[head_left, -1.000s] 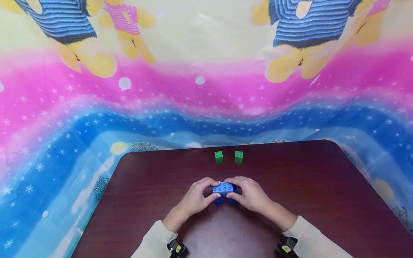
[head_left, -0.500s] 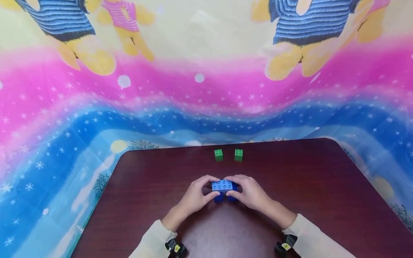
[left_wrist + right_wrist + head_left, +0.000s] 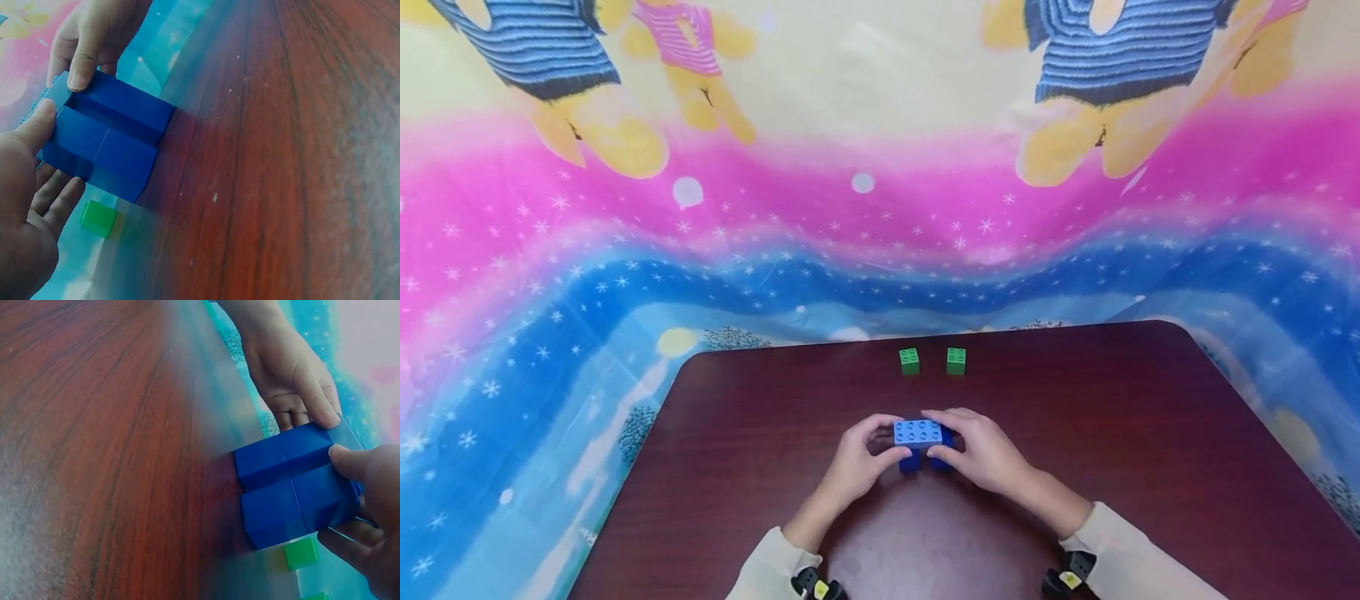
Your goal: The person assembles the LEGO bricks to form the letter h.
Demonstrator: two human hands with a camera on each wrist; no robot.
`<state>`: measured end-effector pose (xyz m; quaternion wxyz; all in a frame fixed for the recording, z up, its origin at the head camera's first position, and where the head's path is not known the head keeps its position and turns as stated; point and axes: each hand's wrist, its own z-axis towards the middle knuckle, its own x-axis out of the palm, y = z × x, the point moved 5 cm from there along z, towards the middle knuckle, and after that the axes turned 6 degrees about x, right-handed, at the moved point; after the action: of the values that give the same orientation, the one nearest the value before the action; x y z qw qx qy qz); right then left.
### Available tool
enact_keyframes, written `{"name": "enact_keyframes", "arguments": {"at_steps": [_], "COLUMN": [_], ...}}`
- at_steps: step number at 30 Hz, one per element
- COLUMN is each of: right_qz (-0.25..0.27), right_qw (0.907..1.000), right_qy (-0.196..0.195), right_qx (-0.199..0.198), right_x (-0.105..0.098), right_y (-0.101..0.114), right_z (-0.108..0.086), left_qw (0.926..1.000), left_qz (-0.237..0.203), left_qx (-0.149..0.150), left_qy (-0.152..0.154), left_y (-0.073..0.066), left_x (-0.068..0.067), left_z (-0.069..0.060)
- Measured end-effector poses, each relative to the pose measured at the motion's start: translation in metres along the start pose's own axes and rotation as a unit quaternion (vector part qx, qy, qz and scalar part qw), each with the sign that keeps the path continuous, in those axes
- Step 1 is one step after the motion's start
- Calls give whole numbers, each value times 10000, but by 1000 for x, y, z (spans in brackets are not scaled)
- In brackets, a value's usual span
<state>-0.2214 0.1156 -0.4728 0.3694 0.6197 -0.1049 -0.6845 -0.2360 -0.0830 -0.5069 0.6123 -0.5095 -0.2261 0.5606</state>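
A light blue eight-stud brick (image 3: 918, 432) bridges two dark blue stacks (image 3: 910, 461), studs up. In the wrist views each stack shows a seam between two blocks (image 3: 125, 164) (image 3: 269, 515), with a narrow gap between the stacks. The left hand (image 3: 853, 458) (image 3: 22, 200) holds the light blue brick's left end, thumb on the near side, forefinger at the far corner. From the other end the right hand (image 3: 988, 450) (image 3: 381, 512) grips it, thumb in front and fingers behind. Those rear fingers are partly hidden in the head view.
Two green four-stud bricks (image 3: 909, 361) (image 3: 956, 361) stand apart near the back edge of the dark red-brown table (image 3: 760, 433). Behind the table hangs a patterned cloth (image 3: 820, 208). Black straps with small devices circle both wrists.
The left hand's fingers have spread a little and its wrist has shifted slightly nearer the body and to the right. The right hand and the blue bricks stay almost where they were.
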Motion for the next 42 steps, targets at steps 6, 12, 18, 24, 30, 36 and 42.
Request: {"name": "enact_keyframes", "arguments": {"at_steps": [6, 12, 18, 24, 30, 36, 42], "right_qz": [190, 497, 719, 1017, 1192, 1299, 1365], "right_qw": [9997, 9983, 9974, 9936, 9896, 9863, 9830], "right_qy": [158, 249, -65, -380, -599, -722, -837], "right_qx": [-92, -170, 69, 321, 533, 716, 895], "right_x": [-2, -6, -19, -32, -36, -32, -27], "right_y": [-2, -8, -21, -45, -68, -85, -97], "right_z": [-1, -2, -2, 3, 8, 16, 31], "left_qw": [9999, 9998, 9998, 9998, 9997, 9995, 9993], "left_qz": [89, 197, 172, 158, 154, 86, 96], "left_qx": [-79, -26, -103, -118, -187, -283, -317], "left_qy": [17, 0, -40, -59, -72, -96, -167], "left_y": [2, 3, 3, 5, 6, 8, 9], "left_x": [1, 1, 1, 1, 3, 4, 4], "left_z": [-1, -2, -3, -3, -4, -4, -5]}}
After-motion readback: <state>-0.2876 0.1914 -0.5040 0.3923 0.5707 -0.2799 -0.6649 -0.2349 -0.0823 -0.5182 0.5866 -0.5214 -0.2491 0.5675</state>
